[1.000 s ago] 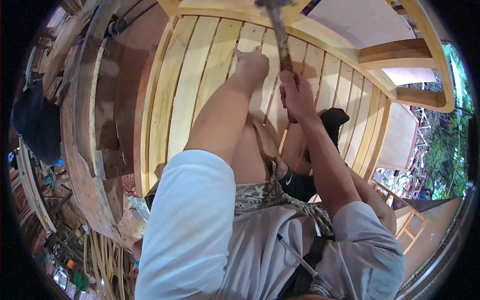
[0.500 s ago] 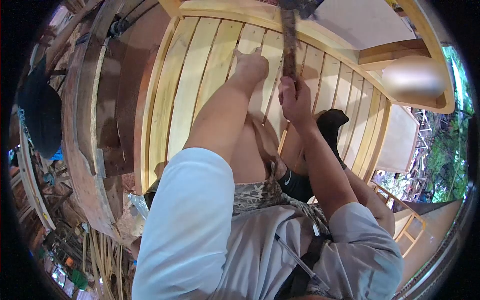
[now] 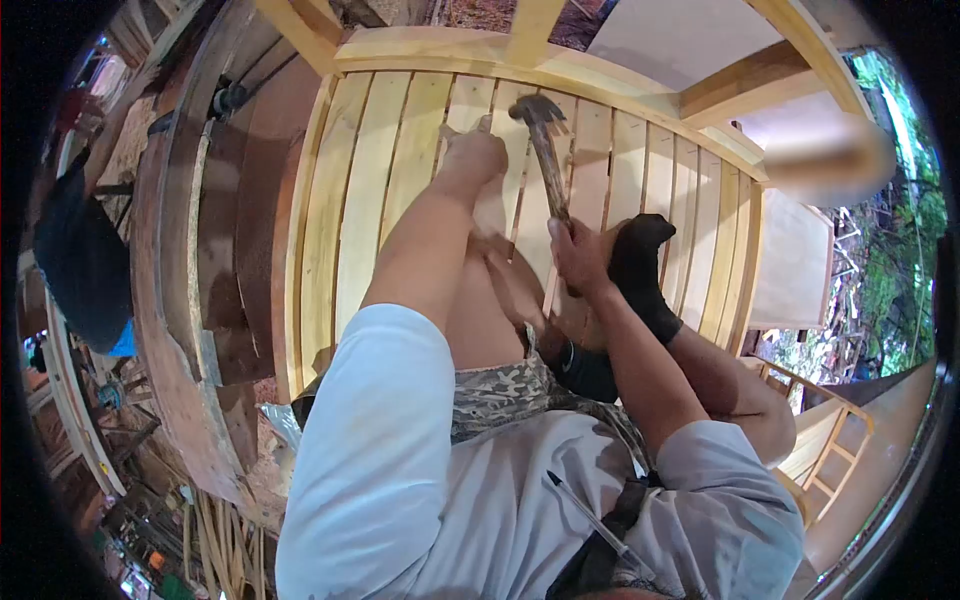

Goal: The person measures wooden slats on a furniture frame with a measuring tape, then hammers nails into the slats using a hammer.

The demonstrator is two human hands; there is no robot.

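Note:
My right hand (image 3: 582, 255) is wrapped round the wooden handle of a claw hammer (image 3: 551, 175). The hammer's dark metal head is over the pale slats (image 3: 388, 170), just to the right of my left hand (image 3: 474, 157). That left hand rests low at the slats with its fingers curled; its fingertips are partly hidden, and whatever they pinch is too small to name. Small nail marks dot some slats near the far rail (image 3: 600, 84).
I sit on the slatted wooden frame, with a black-socked foot (image 3: 640, 265) beside my right hand. Upright posts (image 3: 535, 30) rise at the far side. Dark boards (image 3: 240, 200) stand on the left, and a pen (image 3: 600, 525) hangs at my shirt.
The hammer has swung down from a raised position, its head now lower and close to my left hand. My view has shifted slightly; the left hand stays at the slats.

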